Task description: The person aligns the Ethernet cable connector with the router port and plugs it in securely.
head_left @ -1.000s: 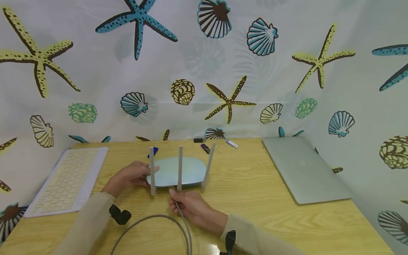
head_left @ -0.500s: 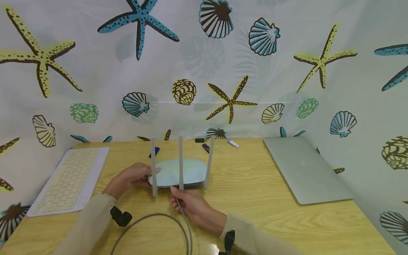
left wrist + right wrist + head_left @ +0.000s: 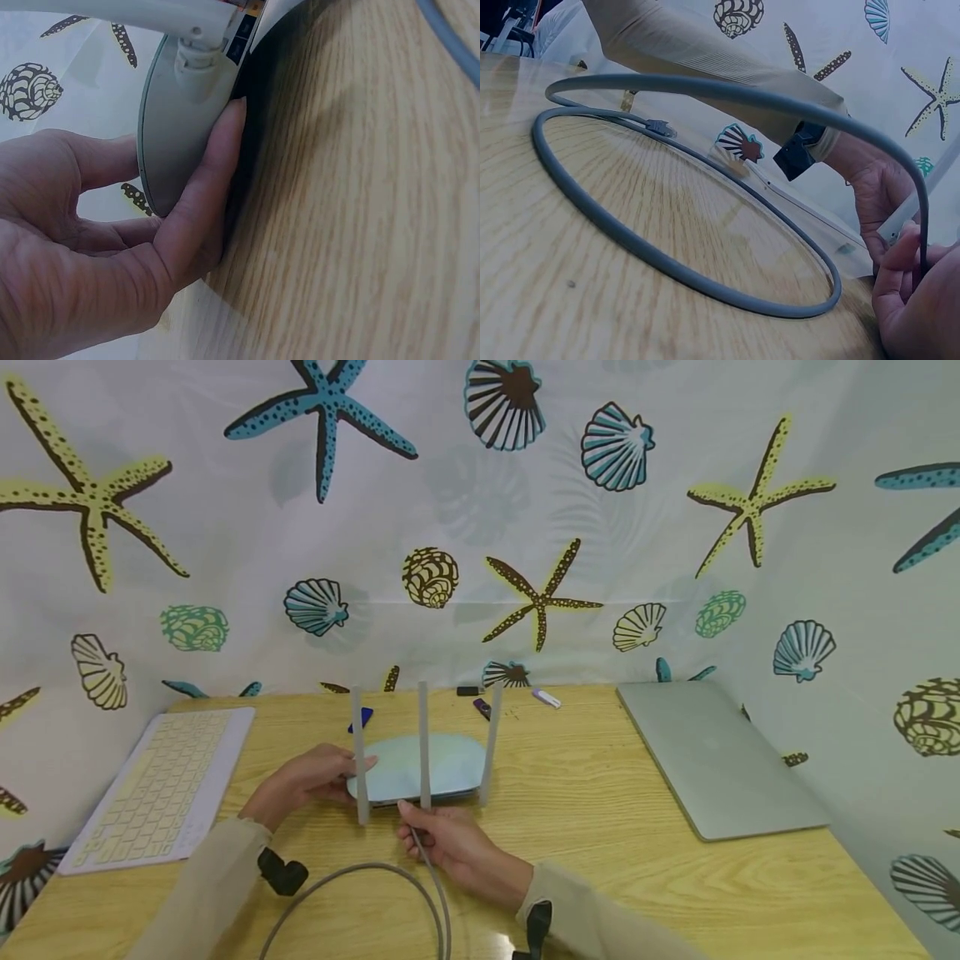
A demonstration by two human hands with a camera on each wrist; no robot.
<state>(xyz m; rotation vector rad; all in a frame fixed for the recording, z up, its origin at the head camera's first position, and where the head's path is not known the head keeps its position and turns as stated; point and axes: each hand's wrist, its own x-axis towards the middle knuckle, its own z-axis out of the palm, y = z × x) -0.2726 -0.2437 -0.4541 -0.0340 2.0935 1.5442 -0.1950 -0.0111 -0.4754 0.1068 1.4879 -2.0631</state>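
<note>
A pale blue-white router (image 3: 393, 768) with three upright antennas (image 3: 423, 735) is in the middle of the wooden table. My left hand (image 3: 318, 772) grips its left end, the fingers on one face and the thumb on the other, as the left wrist view shows. Close to the router's near edge, where the ports (image 3: 241, 34) are, my right hand (image 3: 453, 843) pinches a grey network cable (image 3: 360, 867) near its end. The fingers hide that end, so I cannot tell whether it sits in a port. In the right wrist view, the cable loops to a clear plug (image 3: 660, 127) lying on the table.
A white keyboard (image 3: 165, 785) lies at the left and a closed silver laptop (image 3: 720, 752) at the right. Behind the router are a small blue object (image 3: 360, 720), a black stick (image 3: 469, 691), a dark purple USB stick (image 3: 482, 707) and a white-and-purple stick (image 3: 546, 697).
The router has tilted slightly, its antenna tips now higher in the head view than a second ago. Both hands keep their holds and have barely moved.
</note>
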